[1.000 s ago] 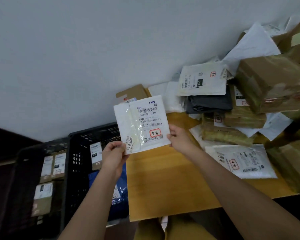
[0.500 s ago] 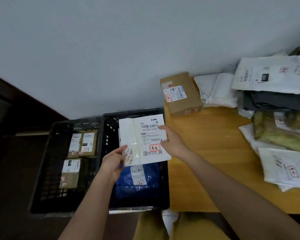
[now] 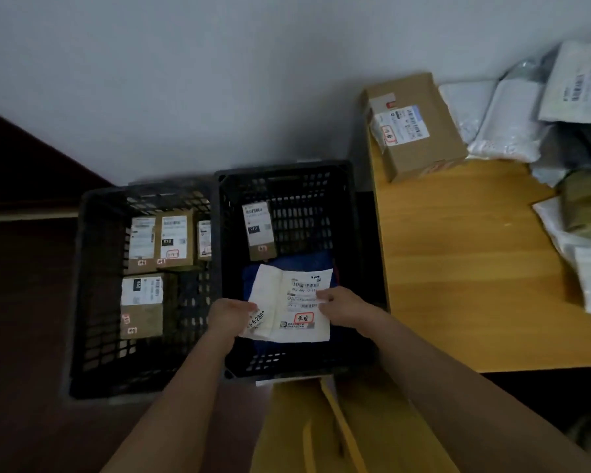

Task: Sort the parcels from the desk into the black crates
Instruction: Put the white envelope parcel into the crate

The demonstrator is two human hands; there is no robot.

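We're looking down into what reads as a small parcel-sorting corner, a back room or mailroom rather than a home. Two black crates [image 3: 147,288] [image 3: 297,268] are sitting side by side on the floor against a plain pale wall [image 3: 219,80], each holding labelled packages. Right beside them a wooden desk [image 3: 458,268] is carrying the backlog: a taped cardboard box [image 3: 415,126] with a shipping label, and white poly mailers [image 3: 505,124] piling up toward the right edge (barcodes and red stamps are showing on nearly everything). Small brown boxes [image 3: 157,240] are lying label-up in the left crate, a blue bag [image 3: 287,264] in the right one.
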